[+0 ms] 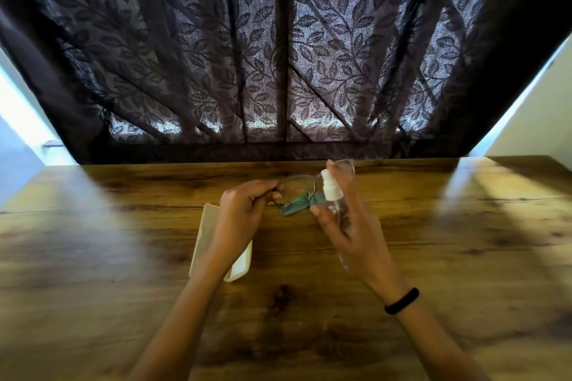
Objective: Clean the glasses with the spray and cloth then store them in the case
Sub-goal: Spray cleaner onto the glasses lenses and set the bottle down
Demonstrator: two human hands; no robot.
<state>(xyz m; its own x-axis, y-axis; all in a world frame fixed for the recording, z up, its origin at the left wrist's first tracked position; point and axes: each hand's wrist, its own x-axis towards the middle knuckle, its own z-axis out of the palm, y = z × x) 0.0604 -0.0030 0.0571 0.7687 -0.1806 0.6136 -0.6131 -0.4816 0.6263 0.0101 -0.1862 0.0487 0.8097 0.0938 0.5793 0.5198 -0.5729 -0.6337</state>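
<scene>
Spraying step in hand. Left hand (pixel 244 210) pinches glasses (pixel 297 187) at temple end, above bench (pixel 433 257). Right hand (pixel 346 226) wraps spray bottle (pixel 332 195), forefinger on nozzle beside lens. Teal cloth (pixel 294 204) lies beneath; white case (pixel 210 241) under left wrist. Next, likely: park bottle, take cloth.

Table (pixel 309 303) wood-grain, smooth with slight sheen. Spray bottle (pixel 335 206) clear plastic, white matt cap; glasses (pixel 298 189) clear glossy lenses. Cloth (pixel 292 206) teal matt fabric; case (pixel 207 235) white smooth plastic.
</scene>
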